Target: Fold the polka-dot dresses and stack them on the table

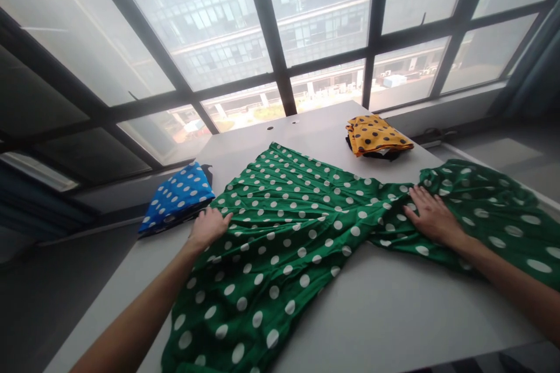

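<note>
Head view: a green dress with white polka dots (pixel 284 233) lies spread across the white table (pixel 385 315), its skirt running toward the near-left corner and spilling over the near edge, its top part trailing off the right side. The left hand (pixel 209 227) rests on the dress's left edge near the far end of the skirt, fingers curled loosely on the cloth; whether it pinches the fabric I cannot tell. The right hand (pixel 431 215) lies flat and open, palm down, on the narrow waist section where the fabric bunches.

Risks, as I judge them: much of the cloth hangs past the table's near and right edges, so its weight could drag the dress off if the hands lift. The thin, slippery-looking fabric is creased at the waist, and pressing there could set the wrinkles rather than smooth them.

Around it: a folded blue garment with white dots (pixel 177 198) sits just beside the left hand at the table's left edge and could be nudged off. A folded yellow garment with black dots (pixel 376 135) sits on something dark at the far right, apart from the dress. Large windows (pixel 280 29) stand behind. Nothing blocks either hand.
</note>
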Available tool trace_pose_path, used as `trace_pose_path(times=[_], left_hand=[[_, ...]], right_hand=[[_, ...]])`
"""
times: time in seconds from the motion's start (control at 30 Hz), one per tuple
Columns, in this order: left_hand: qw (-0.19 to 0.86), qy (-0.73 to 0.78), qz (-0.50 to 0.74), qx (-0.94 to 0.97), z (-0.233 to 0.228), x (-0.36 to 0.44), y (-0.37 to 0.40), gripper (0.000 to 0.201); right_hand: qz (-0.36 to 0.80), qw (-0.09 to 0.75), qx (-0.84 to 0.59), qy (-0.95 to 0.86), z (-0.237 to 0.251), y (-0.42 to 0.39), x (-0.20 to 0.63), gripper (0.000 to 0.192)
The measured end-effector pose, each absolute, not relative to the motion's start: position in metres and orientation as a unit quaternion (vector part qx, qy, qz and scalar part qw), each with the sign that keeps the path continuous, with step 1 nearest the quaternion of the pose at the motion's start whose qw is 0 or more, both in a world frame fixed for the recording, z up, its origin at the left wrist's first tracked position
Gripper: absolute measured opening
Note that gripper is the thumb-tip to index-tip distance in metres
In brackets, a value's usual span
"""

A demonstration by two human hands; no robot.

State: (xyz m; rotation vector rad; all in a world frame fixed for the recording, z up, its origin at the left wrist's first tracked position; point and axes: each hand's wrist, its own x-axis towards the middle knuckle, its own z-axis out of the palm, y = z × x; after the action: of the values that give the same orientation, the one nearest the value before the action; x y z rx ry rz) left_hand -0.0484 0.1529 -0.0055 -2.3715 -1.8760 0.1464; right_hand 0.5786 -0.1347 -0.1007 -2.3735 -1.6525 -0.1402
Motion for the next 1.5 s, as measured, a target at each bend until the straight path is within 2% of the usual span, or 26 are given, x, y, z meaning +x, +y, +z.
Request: trace_pose_path(times=[0.07, 0.17, 0.23, 0.4, 0.6, 0.73, 0.9, 1.0, 1.17, 1.23, 1.4, 1.5], left_hand=[[0.051, -0.563, 0.021, -0.825, -0.009, -0.015, 0.163, 0.072], [-0.031, -0.474, 0.014, -0.88, -0.022, 0.034, 0.177, 0.067], [-0.065, -0.467, 0.026, -0.881, -0.032, 0.052, 0.189, 0.067], [-0.048, -0.56, -0.001, -0.827, -0.046, 0.032, 0.227, 0.07], [-0.051, -0.61, -0.008, -0.79, -0.036, -0.001, 0.254, 0.072], [-0.057, -0.577, -0.015, -0.815, -0.022, -0.008, 0.243, 0.066], [-0.103, -0.42, -0.088, -0.897, -0.007, -0.008, 0.172, 0.065], [-0.146, -0.348, -0.081, -0.923, -0.001, 0.002, 0.115, 0.063], [-0.148, -0.287, -0.022, -0.946, -0.01, 0.014, 0.062, 0.06], [-0.139, -0.291, -0.023, -0.946, -0.02, 0.014, 0.057, 0.06], [-0.134, -0.29, -0.053, -0.946, -0.035, 0.013, 0.059, 0.058], [-0.158, -0.277, -0.064, -0.946, -0.033, 0.01, 0.06, 0.058]], right_hand=[[-0.053, 0.125, -0.813, -0.567, -0.101, -0.135, 0.579, 0.073], [-0.053, 0.119, -0.814, -0.567, -0.102, -0.136, 0.579, 0.073], [-0.053, 0.116, -0.814, -0.567, -0.104, -0.137, 0.58, 0.072], [-0.067, 0.115, -0.807, -0.575, -0.109, -0.146, 0.588, 0.071], [-0.061, 0.109, -0.807, -0.577, -0.113, -0.152, 0.597, 0.075], [-0.047, 0.112, -0.813, -0.57, -0.111, -0.151, 0.597, 0.076], [-0.086, 0.172, -0.778, -0.597, -0.085, -0.14, 0.572, 0.065], [-0.094, 0.226, -0.72, -0.649, -0.057, -0.12, 0.524, 0.059], [0.02, 0.257, -0.555, -0.791, -0.023, -0.09, 0.396, 0.051], [0.068, 0.238, -0.472, -0.846, -0.014, -0.089, 0.345, 0.053], [0.187, 0.13, -0.19, -0.955, 0.002, -0.109, 0.254, 0.071], [0.213, 0.101, -0.12, -0.964, 0.002, -0.125, 0.226, 0.069]])
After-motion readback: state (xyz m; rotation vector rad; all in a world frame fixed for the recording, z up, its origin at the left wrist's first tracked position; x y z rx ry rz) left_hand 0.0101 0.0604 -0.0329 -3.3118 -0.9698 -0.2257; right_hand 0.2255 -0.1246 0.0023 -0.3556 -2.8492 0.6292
